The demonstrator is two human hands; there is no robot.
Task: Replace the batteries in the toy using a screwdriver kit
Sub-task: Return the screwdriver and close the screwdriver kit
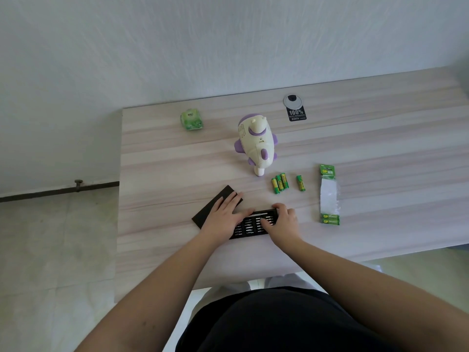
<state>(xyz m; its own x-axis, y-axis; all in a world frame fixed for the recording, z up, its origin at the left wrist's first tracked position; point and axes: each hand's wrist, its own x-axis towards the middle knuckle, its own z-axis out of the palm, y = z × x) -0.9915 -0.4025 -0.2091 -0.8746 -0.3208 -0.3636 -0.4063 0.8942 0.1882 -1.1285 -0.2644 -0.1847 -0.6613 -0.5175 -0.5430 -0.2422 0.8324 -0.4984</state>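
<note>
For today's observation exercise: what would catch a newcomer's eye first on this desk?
The white and purple toy stands out at the middle of the wooden table. Nearer the person, both hands rest on an open black screwdriver kit, the left hand flat, the right hand curled at its far edge. Four loose green batteries lie right of the toy.

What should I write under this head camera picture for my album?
Both hands, left hand and right hand, reach into the screwdriver kit beside batteries and a toy.
</note>
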